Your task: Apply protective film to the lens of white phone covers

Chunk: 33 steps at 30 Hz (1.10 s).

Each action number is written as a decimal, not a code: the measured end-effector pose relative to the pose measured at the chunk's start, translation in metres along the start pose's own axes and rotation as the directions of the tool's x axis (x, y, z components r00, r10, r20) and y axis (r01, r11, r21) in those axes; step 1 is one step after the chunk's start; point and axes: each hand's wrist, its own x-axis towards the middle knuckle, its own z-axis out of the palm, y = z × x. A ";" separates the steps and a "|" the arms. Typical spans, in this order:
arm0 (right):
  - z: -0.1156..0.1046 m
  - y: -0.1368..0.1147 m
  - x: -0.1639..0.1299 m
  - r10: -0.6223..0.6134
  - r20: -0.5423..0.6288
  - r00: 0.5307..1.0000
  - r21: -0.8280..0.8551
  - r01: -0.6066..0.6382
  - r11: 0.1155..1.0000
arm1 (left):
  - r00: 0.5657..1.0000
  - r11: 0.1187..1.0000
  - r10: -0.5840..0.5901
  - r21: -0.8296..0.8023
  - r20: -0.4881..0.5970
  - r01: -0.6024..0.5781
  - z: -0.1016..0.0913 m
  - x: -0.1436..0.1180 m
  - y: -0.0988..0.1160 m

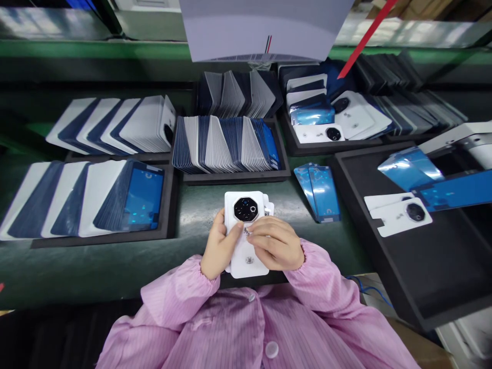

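A white phone back cover (246,225) with a black octagonal camera ring sits upright in front of my chest. My left hand (217,248) grips its left edge from behind. My right hand (277,243) lies across its right side, fingertips pinching at a small spot near the cover's middle. A second white piece peeks out behind the cover's upper right corner. Both sleeves are pink striped cloth.
Black trays (230,177) of stacked white and dark blue covers fill the green bench. Blue film sheets (321,192) lie to the right. A large black tray (430,266) at right holds a white cover (402,215) and blue films. A grey machine housing (265,31) hangs overhead.
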 end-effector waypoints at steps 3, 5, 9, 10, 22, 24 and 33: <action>0.000 0.000 0.001 -0.017 0.007 1.000 0.001 0.017 1.000 | 1.000 1.000 0.016 0.023 -0.004 -0.016 0.001 -0.001 0.001; 0.000 0.000 0.002 -0.035 0.015 0.999 0.000 0.035 0.999 | 1.000 0.999 0.031 0.029 0.003 -0.031 0.001 0.000 0.001; 0.000 0.000 0.002 -0.054 0.029 0.998 0.001 0.054 0.999 | 0.999 0.999 0.044 0.017 0.013 -0.044 0.001 0.000 -0.001; 0.000 0.000 0.002 -0.053 0.026 0.998 0.003 0.053 0.999 | 0.999 0.999 0.042 0.017 0.014 -0.042 0.001 0.000 -0.001; -0.001 0.000 0.001 -0.046 0.026 0.999 0.014 0.045 0.999 | 0.998 0.997 0.065 0.044 -0.001 -0.065 0.000 -0.002 -0.002; 0.000 0.000 0.001 -0.046 0.032 0.998 0.016 0.045 0.999 | 0.997 0.995 0.077 0.059 -0.001 -0.077 -0.001 -0.002 -0.003; 0.000 -0.001 0.000 0.127 -0.079 0.989 -0.103 -0.135 0.985 | 1.000 0.999 0.002 -0.053 0.006 -0.001 0.002 -0.003 -0.002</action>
